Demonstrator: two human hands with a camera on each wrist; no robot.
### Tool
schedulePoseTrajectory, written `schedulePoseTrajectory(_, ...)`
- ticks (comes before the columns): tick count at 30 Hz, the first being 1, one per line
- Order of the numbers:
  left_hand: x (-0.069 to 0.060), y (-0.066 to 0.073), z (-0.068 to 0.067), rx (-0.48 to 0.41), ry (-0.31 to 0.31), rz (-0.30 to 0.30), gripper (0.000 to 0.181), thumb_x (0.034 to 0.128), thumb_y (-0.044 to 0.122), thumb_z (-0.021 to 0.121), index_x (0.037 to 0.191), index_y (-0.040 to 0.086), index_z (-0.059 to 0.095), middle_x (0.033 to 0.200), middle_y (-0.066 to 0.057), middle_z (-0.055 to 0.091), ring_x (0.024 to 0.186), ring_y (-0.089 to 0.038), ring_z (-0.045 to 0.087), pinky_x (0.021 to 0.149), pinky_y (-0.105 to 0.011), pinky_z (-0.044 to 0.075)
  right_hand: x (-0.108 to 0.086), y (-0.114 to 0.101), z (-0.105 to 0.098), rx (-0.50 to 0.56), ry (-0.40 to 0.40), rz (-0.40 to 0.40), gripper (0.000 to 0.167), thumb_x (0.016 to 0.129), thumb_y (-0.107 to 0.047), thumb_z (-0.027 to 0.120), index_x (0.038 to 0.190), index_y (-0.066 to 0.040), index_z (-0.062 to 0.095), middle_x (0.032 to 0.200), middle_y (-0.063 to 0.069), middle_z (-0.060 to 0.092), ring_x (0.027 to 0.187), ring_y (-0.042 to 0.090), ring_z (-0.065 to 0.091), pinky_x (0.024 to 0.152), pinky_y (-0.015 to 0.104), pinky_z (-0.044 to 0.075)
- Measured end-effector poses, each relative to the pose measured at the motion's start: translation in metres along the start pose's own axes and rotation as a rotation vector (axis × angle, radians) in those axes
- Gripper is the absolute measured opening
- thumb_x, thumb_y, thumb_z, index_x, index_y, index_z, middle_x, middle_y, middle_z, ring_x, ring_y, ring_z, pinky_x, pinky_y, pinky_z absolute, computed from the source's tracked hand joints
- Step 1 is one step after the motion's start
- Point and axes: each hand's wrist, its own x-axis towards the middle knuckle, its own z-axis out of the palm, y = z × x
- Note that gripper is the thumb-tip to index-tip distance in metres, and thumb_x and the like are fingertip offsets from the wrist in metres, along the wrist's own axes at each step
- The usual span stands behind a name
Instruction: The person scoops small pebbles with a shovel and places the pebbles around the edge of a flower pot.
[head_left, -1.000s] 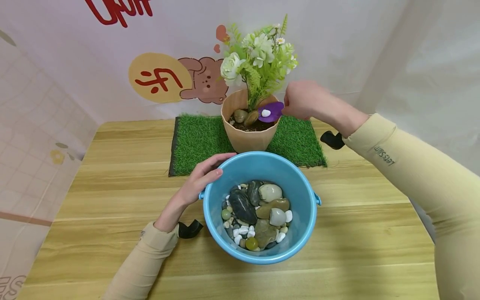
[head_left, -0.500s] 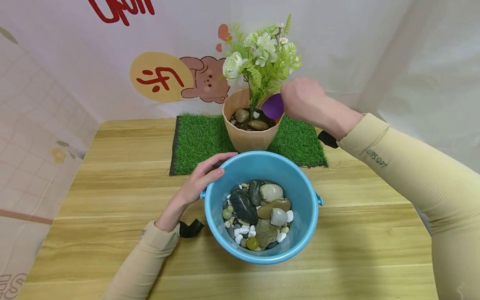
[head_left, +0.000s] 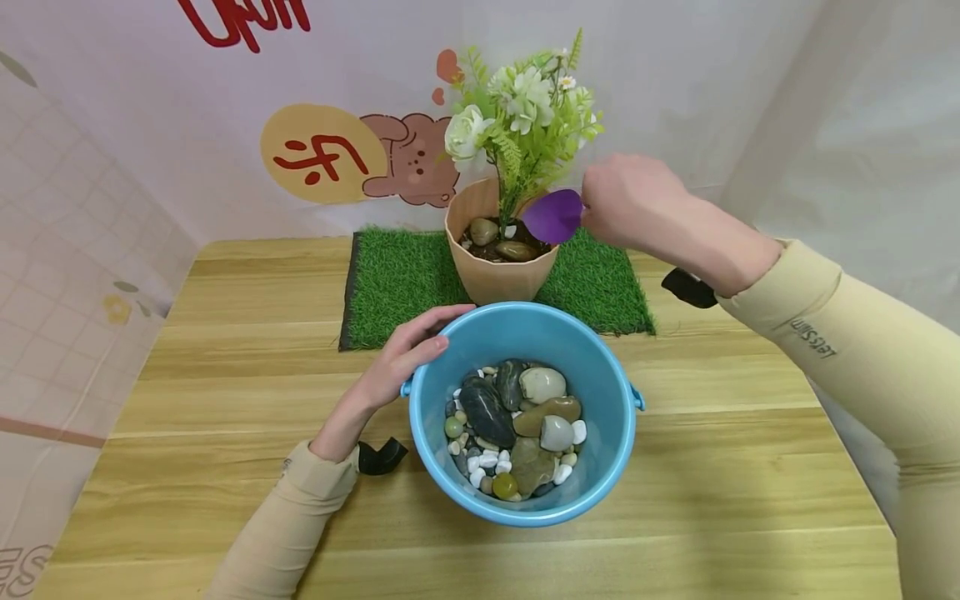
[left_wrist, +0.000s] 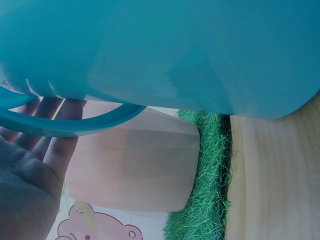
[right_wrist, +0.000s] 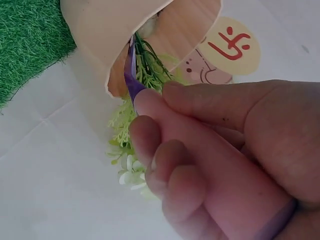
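My right hand (head_left: 637, 200) grips a small trowel with a purple blade (head_left: 555, 217). Its thick pink handle (right_wrist: 215, 165) lies across the curled fingers in the right wrist view. The blade is over the right rim of a peach flowerpot (head_left: 502, 279). Inside the pot are dark soil, brown stones (head_left: 516, 251), a small white pebble (head_left: 511, 232) and white artificial flowers (head_left: 528, 100). My left hand (head_left: 401, 358) rests against the left rim of a blue bucket (head_left: 525, 517). In the left wrist view its fingers (left_wrist: 64, 150) reach straight past the bucket's handle (left_wrist: 75, 125).
Several mixed stones (head_left: 486, 410) and white pebbles (head_left: 489, 459) lie in the bucket. The pot stands on a green turf mat (head_left: 405, 283) at the back of the wooden table (head_left: 247, 350). A printed wall cloth (head_left: 675, 83) hangs behind.
The white pebble has left the trowel blade and now lies in the pot's soil. The blade tipped over, and the right hand moved in, then back right. The left hand stays put.
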Motion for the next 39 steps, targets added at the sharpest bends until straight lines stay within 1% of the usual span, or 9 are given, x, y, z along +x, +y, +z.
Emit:
schedulePoseTrajectory(4,0.0,-0.001,0.0,-0.001,0.0,-0.003,0.055,0.104,0.016,0.044,0.155,-0.006,0.044,0.149,-0.034,0.053,0.117,-0.011,0.071,0.088,-0.048,0.067,-0.011,0.005,0.003,0.008,0.052,-0.043,0.028,0.093,-0.014,0.053,0.066,-0.012,0.058,0.062,0.001,0.052,0.063,0.021,0.049,0.051,0.031,0.04)
schedulePoseTrajectory(11,-0.001,0.0,0.001,-0.009,0.003,0.001,0.055,0.104,0.016,0.044,0.155,-0.006,0.044,0.149,-0.035,0.053,0.118,-0.01,0.071,0.089,-0.048,0.067,-0.037,0.007,0.01,0.02,0.178,-0.129,0.039,0.093,-0.009,0.049,0.056,-0.019,0.041,0.056,-0.004,0.032,0.058,0.014,0.031,0.05,0.026,0.026)
schedulePoseTrajectory(14,-0.001,-0.001,0.001,-0.004,0.004,0.0,0.055,0.104,0.016,0.044,0.155,-0.006,0.044,0.149,-0.035,0.053,0.118,-0.013,0.072,0.089,-0.047,0.067,-0.051,0.006,0.011,0.024,0.212,-0.151,0.042,0.098,-0.011,0.05,0.057,-0.018,0.044,0.055,-0.004,0.034,0.056,0.014,0.032,0.049,0.026,0.025)
schedulePoseTrajectory(15,-0.002,-0.001,0.001,-0.004,0.004,0.0,0.055,0.104,0.016,0.044,0.155,-0.006,0.043,0.149,-0.035,0.053,0.118,-0.014,0.072,0.089,-0.048,0.067,-0.056,0.005,0.011,0.027,0.219,-0.157,0.042,0.1,-0.013,0.052,0.058,-0.017,0.051,0.055,-0.004,0.038,0.055,0.014,0.034,0.048,0.026,0.026)
schedulePoseTrajectory(20,-0.002,-0.003,0.0,-0.009,0.007,0.001,0.056,0.104,0.015,0.043,0.155,-0.007,0.043,0.15,-0.035,0.052,0.119,-0.016,0.071,0.09,-0.048,0.067,-0.076,0.004,0.012,0.033,0.246,-0.177,0.027,0.104,-0.022,0.06,0.084,-0.018,0.078,0.059,-0.003,0.057,0.056,0.016,0.048,0.049,0.03,0.034)
schedulePoseTrajectory(25,-0.001,-0.003,0.0,-0.015,0.009,0.003,0.056,0.1035,0.015,0.044,0.155,-0.007,0.043,0.15,-0.036,0.052,0.119,-0.011,0.071,0.09,-0.047,0.067,-0.095,0.005,0.015,0.049,0.272,-0.203,0.02,0.102,-0.027,0.067,0.109,-0.018,0.084,0.076,0.001,0.076,0.061,0.019,0.067,0.049,0.038,0.047)
schedulePoseTrajectory(28,-0.001,-0.002,0.0,-0.02,0.007,0.005,0.056,0.1034,0.015,0.044,0.155,-0.008,0.042,0.15,-0.036,0.051,0.118,-0.009,0.071,0.09,-0.048,0.067,-0.105,0.005,0.019,0.031,0.301,-0.253,0.023,0.099,-0.026,0.072,0.117,-0.017,0.082,0.08,0.001,0.077,0.063,0.018,0.069,0.05,0.039,0.051)
schedulePoseTrajectory(34,-0.002,-0.002,0.0,-0.024,0.007,-0.003,0.056,0.1033,0.015,0.043,0.155,-0.008,0.042,0.15,-0.037,0.051,0.115,-0.007,0.072,0.088,-0.048,0.067,-0.121,0.001,0.028,-0.092,0.38,-0.411,0.011,0.095,-0.024,0.077,0.105,-0.027,0.081,0.065,-0.01,0.053,0.055,0.005,0.051,0.047,0.029,0.042)
schedulePoseTrajectory(39,-0.002,-0.001,0.001,-0.033,0.004,-0.004,0.057,0.1033,0.015,0.043,0.155,-0.009,0.041,0.15,-0.036,0.051,0.115,-0.006,0.071,0.088,-0.047,0.067,-0.127,-0.004,0.036,-0.151,0.404,-0.522,0.005,0.092,-0.023,0.079,0.094,-0.024,0.074,0.067,-0.009,0.055,0.056,0.004,0.05,0.044,0.026,0.038)
